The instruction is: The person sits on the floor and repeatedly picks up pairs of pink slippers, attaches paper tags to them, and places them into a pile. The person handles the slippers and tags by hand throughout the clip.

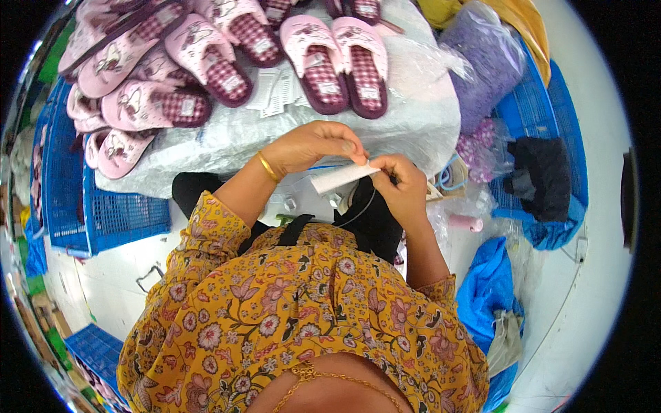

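one left hand [310,148] and one right hand [401,180] made two, with one white strip [337,179] and one gold bangle [268,167]. on the far counter [420,127], two slippers [315,63] stood paired, at least eight more slippers [153,104] heaped left. at least three blue crates [129,215] showed: left, near left and right.

A workshop: heaped pink slippers [206,58], blue plastic crates [129,212].

Print on the insole labels [369,93] and white paper tags [275,93] seems too small to read.
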### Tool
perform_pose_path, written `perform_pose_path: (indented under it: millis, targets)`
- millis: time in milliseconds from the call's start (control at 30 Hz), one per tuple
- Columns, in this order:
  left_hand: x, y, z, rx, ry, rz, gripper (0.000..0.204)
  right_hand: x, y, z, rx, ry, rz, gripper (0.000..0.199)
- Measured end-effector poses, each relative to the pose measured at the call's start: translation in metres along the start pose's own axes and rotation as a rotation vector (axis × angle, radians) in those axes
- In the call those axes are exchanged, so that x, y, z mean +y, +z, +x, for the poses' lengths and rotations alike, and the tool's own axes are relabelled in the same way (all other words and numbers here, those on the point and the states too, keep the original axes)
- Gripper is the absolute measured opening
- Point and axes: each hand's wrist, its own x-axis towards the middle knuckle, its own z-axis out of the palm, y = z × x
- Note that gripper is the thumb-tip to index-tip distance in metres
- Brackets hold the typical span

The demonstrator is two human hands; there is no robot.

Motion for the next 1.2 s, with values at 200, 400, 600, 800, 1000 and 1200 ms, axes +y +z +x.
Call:
perform_pose_path:
  millis: [200, 400, 600, 800, 1000, 1200]
  targets:
    - [0.004, 0.008, -0.013, 0.09, -0.071, 0.521, 0.015, -0.006, 0.013, 0.003, -0.062, -0.096, -0.102, 0.018]
    - [0.002, 0.017, -0.03, 0.196, 0.205, 1.046, 0.009, 0.001, 0.023, 0.002, -0.175, 0.08, 0.06, 0.021]
    - [0.013, 0.018, -0.043, 0.334, 0.404, 1.234, 0.006, -0.016, 0.009, 0.02, -0.217, 0.125, 0.093, 0.026]
    - [0.012, 0.02, -0.043, 0.424, 0.484, 1.207, 0.008, -0.021, 0.038, 0.028, -0.219, 0.3, 0.274, 0.018]
    - [0.021, -0.022, -0.065, 0.812, 0.538, 1.399, 0.024, -0.015, 0.046, 0.03, -0.235, 0.331, 0.191, 0.022]
    - [0.035, -0.046, -0.083, 0.89, 0.364, 1.761, 0.027, -0.007, 0.049, 0.032, -0.226, 0.358, 0.264, 0.024]
